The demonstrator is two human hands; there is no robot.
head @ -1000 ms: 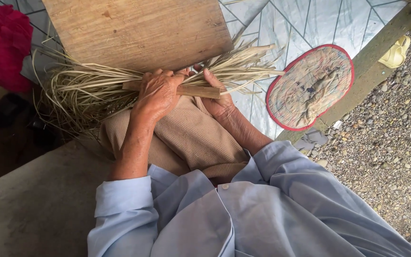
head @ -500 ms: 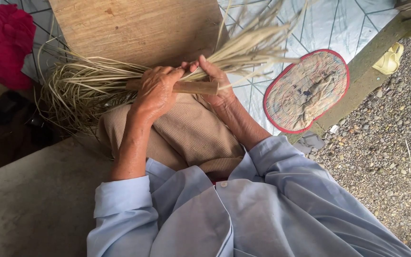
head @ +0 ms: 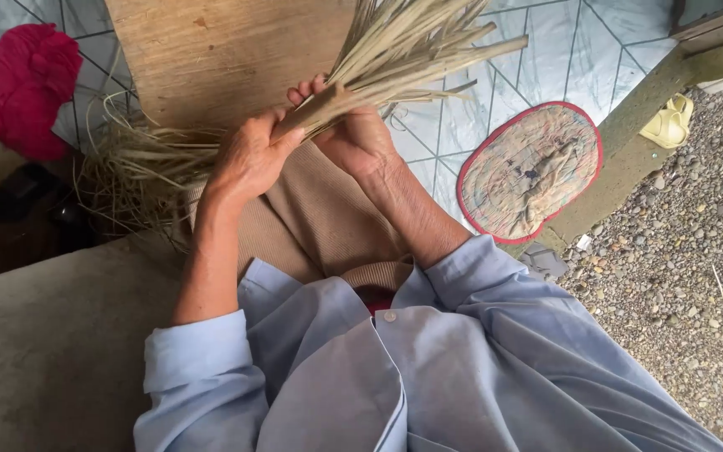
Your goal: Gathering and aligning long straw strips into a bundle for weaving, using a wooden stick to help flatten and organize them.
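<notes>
Dry straw bundle clenched by left hand and right hand at its base: likely light, springy, brittle, so grip low, tips fan above.

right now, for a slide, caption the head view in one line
Left hand and right hand grip a bundle of dry pale straw strips above a tan lap, beside an oval red-rimmed woven fan.

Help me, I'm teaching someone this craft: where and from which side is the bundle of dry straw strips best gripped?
Probably at the narrow gathered waist of the straw bundle, where the left hand and right hand clasp it. Come from below: the strips fan out loose above and trail in a tangle to the left.
</notes>
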